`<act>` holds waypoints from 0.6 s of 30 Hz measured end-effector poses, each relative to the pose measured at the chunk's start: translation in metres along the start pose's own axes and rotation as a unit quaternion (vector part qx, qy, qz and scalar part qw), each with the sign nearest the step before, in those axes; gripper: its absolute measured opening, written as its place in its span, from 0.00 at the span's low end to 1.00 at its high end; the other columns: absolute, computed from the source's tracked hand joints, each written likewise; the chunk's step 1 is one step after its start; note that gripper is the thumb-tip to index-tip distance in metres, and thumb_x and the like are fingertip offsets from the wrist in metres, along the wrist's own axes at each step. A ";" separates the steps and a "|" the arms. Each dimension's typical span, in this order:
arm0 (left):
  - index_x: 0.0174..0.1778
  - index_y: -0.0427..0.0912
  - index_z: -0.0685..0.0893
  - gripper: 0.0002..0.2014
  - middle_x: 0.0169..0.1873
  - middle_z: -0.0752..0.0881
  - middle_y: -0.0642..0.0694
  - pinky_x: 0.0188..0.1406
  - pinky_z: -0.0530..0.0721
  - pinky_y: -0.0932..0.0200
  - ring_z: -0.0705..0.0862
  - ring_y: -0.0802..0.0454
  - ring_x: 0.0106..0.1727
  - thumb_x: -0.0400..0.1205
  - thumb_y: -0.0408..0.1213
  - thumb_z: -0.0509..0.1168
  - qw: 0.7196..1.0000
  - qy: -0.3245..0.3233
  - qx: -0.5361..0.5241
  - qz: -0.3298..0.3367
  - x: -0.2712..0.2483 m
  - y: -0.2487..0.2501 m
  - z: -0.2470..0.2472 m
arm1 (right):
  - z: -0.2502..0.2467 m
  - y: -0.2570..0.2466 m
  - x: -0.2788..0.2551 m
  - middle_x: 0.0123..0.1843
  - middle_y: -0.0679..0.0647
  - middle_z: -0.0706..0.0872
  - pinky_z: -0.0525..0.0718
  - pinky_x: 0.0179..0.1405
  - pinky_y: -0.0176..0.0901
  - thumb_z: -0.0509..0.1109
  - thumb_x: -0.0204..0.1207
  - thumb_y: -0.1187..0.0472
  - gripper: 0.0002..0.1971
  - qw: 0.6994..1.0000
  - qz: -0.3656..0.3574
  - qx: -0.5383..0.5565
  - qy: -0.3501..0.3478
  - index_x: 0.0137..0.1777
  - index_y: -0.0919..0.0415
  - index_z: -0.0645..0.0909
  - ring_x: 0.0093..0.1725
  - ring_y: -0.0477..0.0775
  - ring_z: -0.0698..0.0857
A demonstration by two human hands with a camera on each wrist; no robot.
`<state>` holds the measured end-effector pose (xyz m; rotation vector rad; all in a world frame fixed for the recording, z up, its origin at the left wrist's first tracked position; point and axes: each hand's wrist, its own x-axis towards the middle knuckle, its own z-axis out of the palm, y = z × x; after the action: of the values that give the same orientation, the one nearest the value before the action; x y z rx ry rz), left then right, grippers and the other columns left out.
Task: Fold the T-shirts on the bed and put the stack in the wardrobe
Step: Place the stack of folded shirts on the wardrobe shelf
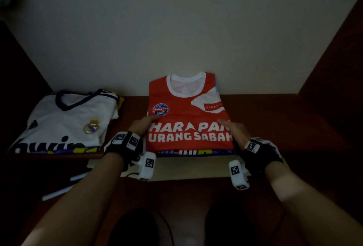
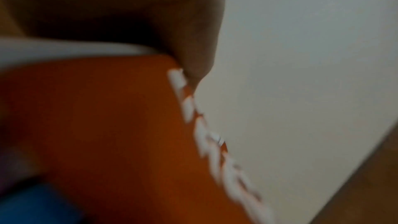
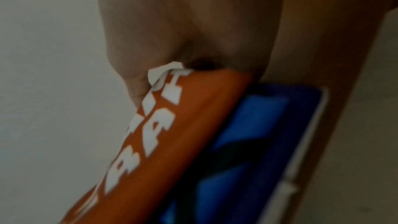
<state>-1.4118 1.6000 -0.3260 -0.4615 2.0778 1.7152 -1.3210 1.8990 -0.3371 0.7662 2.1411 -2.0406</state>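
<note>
White with a dark collar, a folded football shirt point(image 1: 66, 120) tops a pile on the left of the brown wardrobe shelf point(image 1: 265, 112). Next, the left hand point(image 1: 140, 126) grips the left edge of the stack of T-shirts point(image 1: 188, 149), thumb on top. A red shirt point(image 1: 186, 108) lies on top. The right hand point(image 1: 235, 130) grips the right edge. The stack sits at the shelf's front, just beside the white pile.

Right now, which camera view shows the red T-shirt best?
The head view: the folded red T-shirt shows whole, collar and lettering readable, atop its stack. The left wrist view shows only a blurred red patch; the right wrist view shows one edge, some letters, and blue fabric underneath.
</note>
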 end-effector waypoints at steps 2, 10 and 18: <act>0.61 0.35 0.84 0.22 0.43 0.92 0.37 0.46 0.88 0.47 0.91 0.41 0.42 0.77 0.48 0.73 1.000 -0.013 -0.017 0.018 -0.006 -0.003 -0.001 | 0.001 0.001 -0.010 0.46 0.59 0.92 0.89 0.44 0.49 0.77 0.71 0.48 0.18 1.000 -0.016 -0.019 0.000 0.53 0.60 0.86 0.44 0.59 0.92; 0.67 0.29 0.81 0.25 0.59 0.86 0.31 0.57 0.81 0.51 0.85 0.36 0.57 0.86 0.49 0.62 0.989 0.025 0.127 0.078 -0.025 0.000 -0.002 | 0.001 -0.018 -0.020 0.51 0.62 0.90 0.85 0.43 0.43 0.76 0.74 0.54 0.09 0.996 -0.006 -0.086 0.033 0.39 0.58 0.84 0.44 0.59 0.89; 0.56 0.32 0.88 0.27 0.53 0.89 0.33 0.49 0.84 0.51 0.88 0.36 0.53 0.80 0.56 0.68 0.960 0.129 0.228 0.098 -0.032 -0.044 -0.008 | 0.008 0.016 -0.028 0.62 0.66 0.86 0.82 0.53 0.52 0.72 0.78 0.59 0.19 0.994 0.008 -0.090 0.069 0.65 0.68 0.78 0.58 0.65 0.86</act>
<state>-1.3635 1.5835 -0.3460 -0.3559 2.6903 1.2562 -1.2921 1.8831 -0.3412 0.9182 2.3425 -1.8045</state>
